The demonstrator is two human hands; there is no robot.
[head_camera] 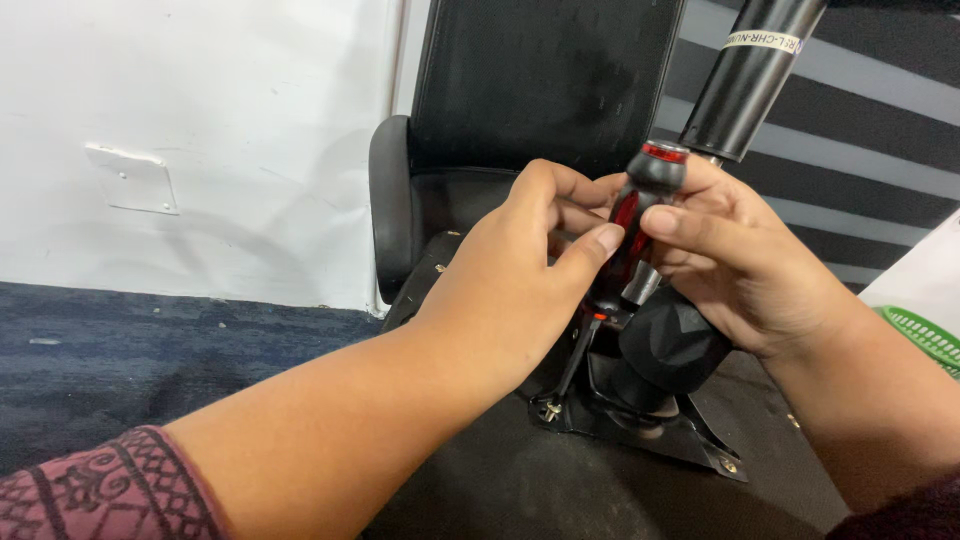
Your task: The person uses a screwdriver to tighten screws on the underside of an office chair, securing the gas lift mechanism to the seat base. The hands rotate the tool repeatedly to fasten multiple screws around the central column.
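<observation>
Screwdriver (640, 215), red and black, stands upright between your hands above the black bracket (640, 420) on the upturned chair seat (560, 490). Your left hand (510, 280) and right hand (730, 265) pinch its handle; keep it plumb, pressing straight down.

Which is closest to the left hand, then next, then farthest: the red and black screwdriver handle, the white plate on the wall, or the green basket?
From the left hand, in the head view:
1. Red and black screwdriver handle: touching its fingers, just to its right.
2. White wall plate: far left on the wall.
3. Green basket: at the right edge, past the right hand.
</observation>
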